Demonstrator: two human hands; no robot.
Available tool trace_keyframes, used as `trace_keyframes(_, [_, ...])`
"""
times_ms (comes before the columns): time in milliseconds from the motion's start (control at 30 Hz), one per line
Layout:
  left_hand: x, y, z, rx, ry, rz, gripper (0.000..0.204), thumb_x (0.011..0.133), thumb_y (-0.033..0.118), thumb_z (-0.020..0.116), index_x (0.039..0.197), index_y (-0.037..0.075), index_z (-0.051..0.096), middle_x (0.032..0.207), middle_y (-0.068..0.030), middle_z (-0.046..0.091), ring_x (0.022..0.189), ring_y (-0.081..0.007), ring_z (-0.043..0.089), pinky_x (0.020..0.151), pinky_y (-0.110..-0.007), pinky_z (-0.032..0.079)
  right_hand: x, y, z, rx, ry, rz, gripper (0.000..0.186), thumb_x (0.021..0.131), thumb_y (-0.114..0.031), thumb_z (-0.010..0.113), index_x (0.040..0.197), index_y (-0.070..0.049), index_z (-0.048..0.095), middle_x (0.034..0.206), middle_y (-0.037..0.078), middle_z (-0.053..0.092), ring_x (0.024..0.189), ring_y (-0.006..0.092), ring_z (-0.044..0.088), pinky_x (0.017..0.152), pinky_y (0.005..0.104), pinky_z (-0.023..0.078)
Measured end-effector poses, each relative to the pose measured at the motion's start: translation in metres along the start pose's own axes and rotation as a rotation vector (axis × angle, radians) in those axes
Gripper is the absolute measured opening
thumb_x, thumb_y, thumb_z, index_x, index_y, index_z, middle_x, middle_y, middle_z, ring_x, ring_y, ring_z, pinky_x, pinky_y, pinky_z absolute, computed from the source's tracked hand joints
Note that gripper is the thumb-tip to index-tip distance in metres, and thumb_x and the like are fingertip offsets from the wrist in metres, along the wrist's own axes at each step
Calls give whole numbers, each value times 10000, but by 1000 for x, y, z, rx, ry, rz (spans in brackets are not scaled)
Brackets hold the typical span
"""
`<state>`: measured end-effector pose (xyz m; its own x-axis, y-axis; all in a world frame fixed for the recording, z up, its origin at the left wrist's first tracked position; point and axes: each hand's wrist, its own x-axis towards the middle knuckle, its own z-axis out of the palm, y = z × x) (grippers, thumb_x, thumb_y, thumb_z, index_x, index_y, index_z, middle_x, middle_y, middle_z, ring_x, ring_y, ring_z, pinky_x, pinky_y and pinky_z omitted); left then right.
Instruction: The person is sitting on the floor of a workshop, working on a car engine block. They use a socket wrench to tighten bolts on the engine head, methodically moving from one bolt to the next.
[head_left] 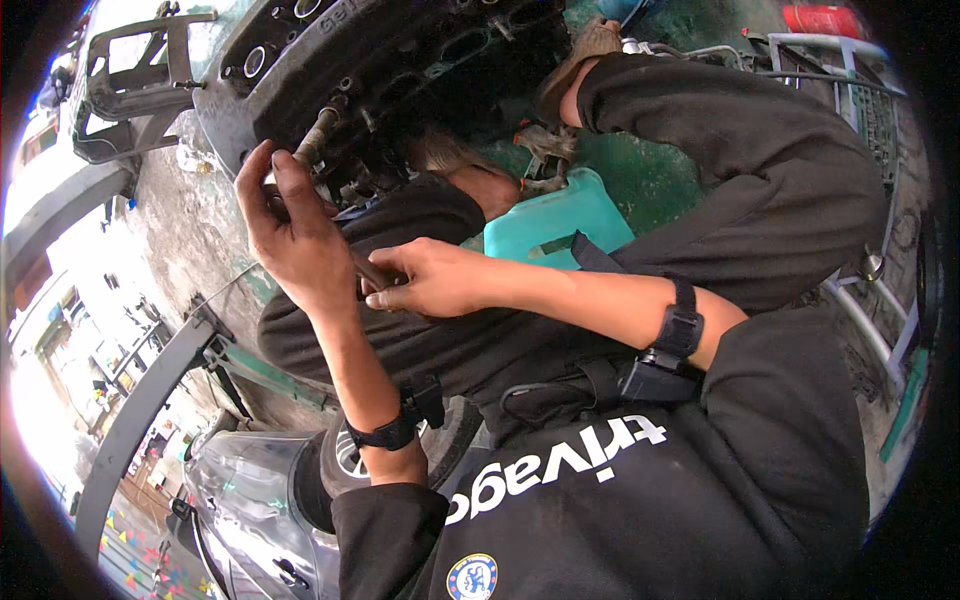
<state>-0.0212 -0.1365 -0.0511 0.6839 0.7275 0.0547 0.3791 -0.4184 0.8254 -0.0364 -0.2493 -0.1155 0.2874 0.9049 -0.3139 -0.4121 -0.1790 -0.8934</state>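
Observation:
My left hand [297, 225] is wrapped round the head end of a socket wrench [370, 270], its fingers raised beside the socket. A long, worn socket [320, 135] points from that hand to a stud or bolt on a dark engine part [400, 70], possibly a cylinder head. Whether the socket sits fully on the bolt I cannot tell. Closed on the other end of the wrench handle is my right hand [430, 278], with thumb and fingers pinching it above my lap. My left palm and wrist hide the middle of the tool.
Between my legs stands a teal plastic stool [560, 222] with a slot in it. A grey car [255, 500] is behind at lower left, near a long metal beam [150, 400]. Metal frame tubes [870, 320] line the right side. A red cylinder [822, 20] lies far right.

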Motion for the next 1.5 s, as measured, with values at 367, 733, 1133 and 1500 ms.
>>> trace_keyframes(367, [27,-11,11,129,165,362,235,909,145,538,1064,32,675,1097,-131,647,1013,-269,613,868,-348,475,-50,-64,-77,-749,187,-89,273,778,-177,689,979,-10,610,690,191,614,652,353,620,581,416,466])
trace_keyframes(733, [20,-19,33,-23,341,816,277,660,47,664,928,116,680,755,-15,617,594,-199,587,527,-306,481,-44,-136,-140,-1389,275,-255,319,669,-84,642,988,-73,650,872,119,663,782,314,642,725,397,506])
trace_keyframes(1133, [2,-17,44,-17,479,600,376,789,137,683,1155,100,606,1183,-105,592,1010,-285,578,829,-388,519,44,-186,-103,-1419,862,-480,779,725,14,607,1402,109,233,1374,281,404,1224,357,483,1064,391,368])
trace_keyframes(1500, [-10,-29,47,157,285,939,254,728,151,593,952,51,660,1203,-113,627,1233,-257,529,1092,-414,367,74,-186,-42,-556,636,-498,474,889,-90,619,1295,100,465,1165,168,617,1037,180,607,921,270,459])
